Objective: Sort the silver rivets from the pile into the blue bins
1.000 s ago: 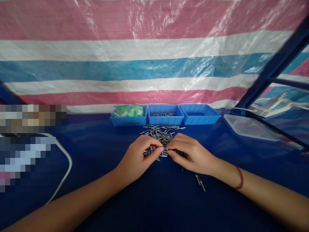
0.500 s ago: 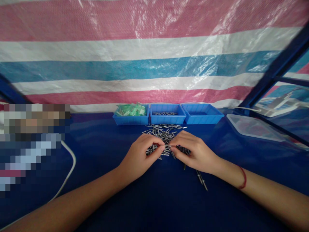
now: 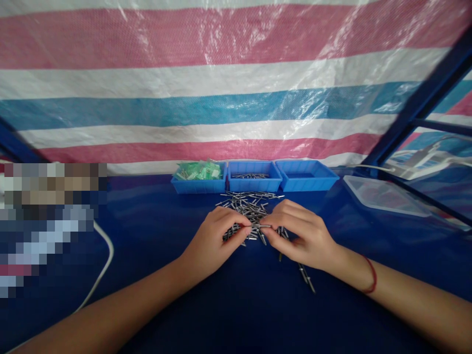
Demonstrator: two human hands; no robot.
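Between the thumb and index finger of my left hand one end of a blind rivet is pinched. It is a thin silver metal piece, held level over the pile. My right hand has its thumb and index finger closed at the rivet's other end. Under and behind both hands lies a heap of similar rivets, partly hidden by the fingers. Several loose rivets lie apart from the heap, below my right hand.
Behind the heap stand a blue bin with green packets, a middle bin holding rivets and a right bin. A clear plastic lid lies at right. A white cable and a pixelated area are at left.
My right fingers have drawn slightly right, away from the left fingertips, so more of the rivet shows between the hands. My left hand keeps its pinch. The view has shifted slightly.
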